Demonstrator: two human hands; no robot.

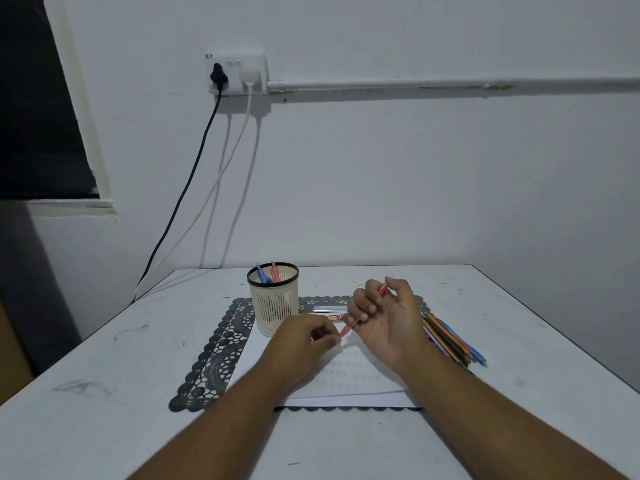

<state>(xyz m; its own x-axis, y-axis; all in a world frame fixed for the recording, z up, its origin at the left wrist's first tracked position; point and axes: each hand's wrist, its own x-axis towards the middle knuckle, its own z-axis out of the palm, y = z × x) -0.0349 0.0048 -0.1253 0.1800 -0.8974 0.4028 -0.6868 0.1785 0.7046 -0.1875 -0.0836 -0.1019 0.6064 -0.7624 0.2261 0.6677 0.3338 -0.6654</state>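
Head view only. Both forearms reached fwd over the white tabletop (104, 358), w/ the hands meeting above a sheet of paper (346, 375) that lay on a black lace mat (214, 355).

The red pen (346, 330) was off the tabletop, shared btw both hands. The right grip (384, 317) was palm-up w/ fingers curled round the barrel. The pen's far end poked out by the thumb and its near end stuck out below the little finger. The left grip (304, 336) was knuckles-up, thumb and forefinger pinching that near end. Whether the pinch sat on a cap or on the tip was too small to tell.

Key relation: the pen's long axis ran diagonally, near-left to far-right. It passed through the right fist, w/ the exposed near end pointing straight at the left fingertips. So the left hand was at the free end and the right was the anchor. Prob. next move is a pull or twist along that axis, towards the person's left, and it needs the right grip firm so the barrel doesn't slide.

Other items:
- A cream mesh pen holder (273, 299) stood upright just behind the left hand, w/ blue and red pens inside.
- A bunch of coloured pencils (450, 341) lay flat to the right of the right wrist.
- A small red-and-clear pack (329, 309) lay behind the hands.
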